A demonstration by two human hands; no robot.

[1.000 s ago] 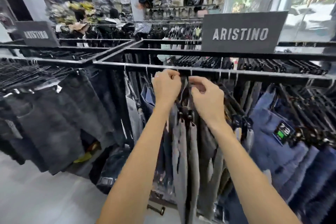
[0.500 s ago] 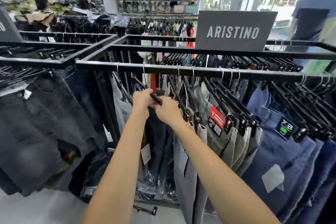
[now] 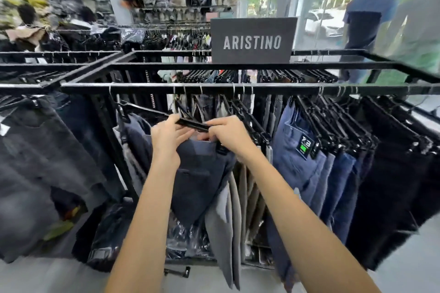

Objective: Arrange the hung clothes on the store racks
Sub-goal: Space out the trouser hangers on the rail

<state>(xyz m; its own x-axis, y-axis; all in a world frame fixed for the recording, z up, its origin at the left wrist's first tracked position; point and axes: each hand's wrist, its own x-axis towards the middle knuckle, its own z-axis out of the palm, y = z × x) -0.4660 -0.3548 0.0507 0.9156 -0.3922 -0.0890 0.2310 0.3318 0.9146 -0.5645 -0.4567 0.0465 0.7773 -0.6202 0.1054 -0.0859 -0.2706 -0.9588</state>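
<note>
Below black metal rack rail (image 3: 142, 88), black clip hanger (image 3: 190, 123) with navy trousers (image 3: 202, 173) is gripped by left hand (image 3: 166, 140) and right hand (image 3: 228, 133); straightening unfinished.

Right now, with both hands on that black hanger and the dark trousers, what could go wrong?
1. The trousers hang crooked, one corner drooping from the hanger; they might slip out of its clip.
2. The left hand and right hand hold the hanger tilted, so its hook could perhaps come off the rail.
3. The neighbouring hangers sit tightly packed; pushing this one back may snag them.
</note>
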